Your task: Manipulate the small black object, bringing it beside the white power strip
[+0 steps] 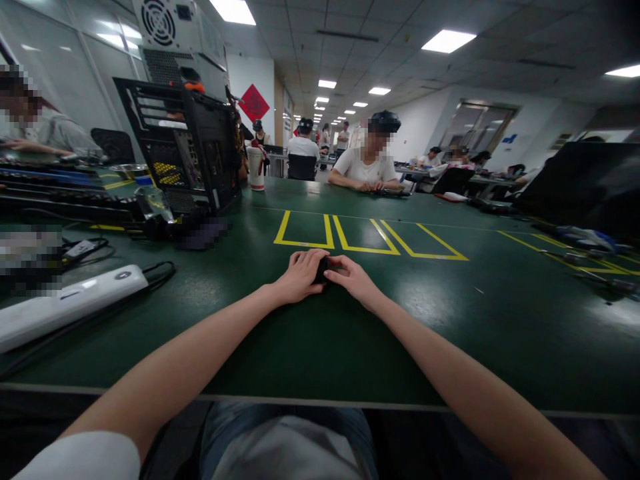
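A small black object (321,269) is between my two hands, low over the green tabletop (320,347); its kind does not show. My left hand (301,275) is wrapped round it from the left, with the fingers over its top and the thumb at the near side. From the right, my right hand (350,277) pinches at its edge with thumb and fingers. Much of the object is hidden behind the fingers. Just beyond my hands, yellow tape outlines (304,244) mark the table.
At the left stand a black open computer case (187,143) and a white cup (256,168). A white power strip (75,303) with cables lies nearer. A person (367,163) sits across the table. Tools and cables (590,247) lie at the right, by a dark panel (585,187).
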`<state>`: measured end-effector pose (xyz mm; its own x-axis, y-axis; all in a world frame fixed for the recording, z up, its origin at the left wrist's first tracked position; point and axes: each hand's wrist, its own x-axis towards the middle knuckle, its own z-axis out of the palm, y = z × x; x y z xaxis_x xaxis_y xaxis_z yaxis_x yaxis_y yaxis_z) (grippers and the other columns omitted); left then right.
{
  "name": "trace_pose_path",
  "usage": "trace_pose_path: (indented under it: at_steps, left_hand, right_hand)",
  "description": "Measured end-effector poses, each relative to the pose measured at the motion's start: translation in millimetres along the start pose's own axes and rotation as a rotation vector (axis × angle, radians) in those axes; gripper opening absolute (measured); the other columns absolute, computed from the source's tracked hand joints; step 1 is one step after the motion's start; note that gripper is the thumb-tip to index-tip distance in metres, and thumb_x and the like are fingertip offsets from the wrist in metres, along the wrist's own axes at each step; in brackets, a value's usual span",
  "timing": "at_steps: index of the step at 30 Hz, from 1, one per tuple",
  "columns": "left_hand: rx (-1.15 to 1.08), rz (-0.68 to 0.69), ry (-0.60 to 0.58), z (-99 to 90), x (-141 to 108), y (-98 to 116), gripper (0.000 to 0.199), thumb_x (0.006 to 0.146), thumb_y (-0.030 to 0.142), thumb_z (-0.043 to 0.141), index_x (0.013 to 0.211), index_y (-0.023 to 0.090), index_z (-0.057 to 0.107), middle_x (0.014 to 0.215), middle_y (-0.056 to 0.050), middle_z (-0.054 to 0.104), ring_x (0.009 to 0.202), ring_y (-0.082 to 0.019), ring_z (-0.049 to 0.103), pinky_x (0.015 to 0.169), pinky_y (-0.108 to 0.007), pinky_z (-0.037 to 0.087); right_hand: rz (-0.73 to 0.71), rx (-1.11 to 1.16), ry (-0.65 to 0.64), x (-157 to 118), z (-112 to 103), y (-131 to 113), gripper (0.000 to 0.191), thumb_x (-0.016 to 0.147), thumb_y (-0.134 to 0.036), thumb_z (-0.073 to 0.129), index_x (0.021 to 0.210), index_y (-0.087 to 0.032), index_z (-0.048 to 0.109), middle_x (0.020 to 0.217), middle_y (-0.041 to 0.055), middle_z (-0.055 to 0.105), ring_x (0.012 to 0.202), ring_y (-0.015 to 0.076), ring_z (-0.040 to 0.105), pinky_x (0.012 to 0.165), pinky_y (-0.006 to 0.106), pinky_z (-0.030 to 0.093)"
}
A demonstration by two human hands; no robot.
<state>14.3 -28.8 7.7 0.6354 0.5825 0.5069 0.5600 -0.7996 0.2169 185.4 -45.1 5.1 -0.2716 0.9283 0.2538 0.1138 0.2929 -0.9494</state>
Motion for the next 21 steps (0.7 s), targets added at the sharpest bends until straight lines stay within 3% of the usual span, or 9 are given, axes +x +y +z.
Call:
trace_pose_path:
  at_steps: [9,12,16,21]
  left_hand:
    - [-0.004,-0.002,0.002,0.7,0.7,-0.2,0.059,0.070,0.025,0.055,0.120,0.020,0.026,0.120,-0.010,0.041,0.113,-0.026,0.038,0.095,-0.045,0.025]
    - [-0.007,-0.009,-0.005,0.1,0.6,0.1,0.060,0.069,0.023,0.055,0.120,0.020,0.026,0.121,-0.011,0.040,0.114,-0.026,0.038,0.095,-0.045,0.024]
    - [-0.014,-0.007,-0.010,-0.2,0.4,-0.3,0.060,0.068,0.023,0.055,0.120,0.020,0.025,0.120,-0.010,0.040,0.113,-0.026,0.038,0.095,-0.046,0.024]
    - [-0.014,0.005,0.000,-1.1,0.2,-0.2,0.058,0.070,0.025,0.054,0.120,0.020,0.026,0.120,-0.010,0.041,0.113,-0.026,0.038,0.095,-0.045,0.025]
  right_hand:
    - [-0.030,0.011,0.091,0.9,5.4,0.0,0.030,0.067,-0.032,0.063,0.091,-0.021,0.051,0.091,0.0014,0.055,0.089,0.0142,0.055,0.084,0.035,0.045]
    - [0.024,0.004,0.061,2.6,3.3,1.5,0.036,0.067,-0.031,0.062,0.099,-0.020,0.051,0.097,0.0035,0.056,0.089,0.0150,0.056,0.085,0.037,0.044]
    - [-0.009,0.026,-0.017,1.3,0.4,-0.6,0.035,0.063,-0.027,0.066,0.094,-0.020,0.051,0.099,0.0023,0.056,0.092,0.0147,0.055,0.088,0.036,0.042]
    - [-0.038,0.051,0.047,0.5,2.2,-0.1,0.025,0.066,-0.031,0.063,0.087,-0.021,0.052,0.093,0.0005,0.056,0.091,0.0139,0.055,0.086,0.034,0.043]
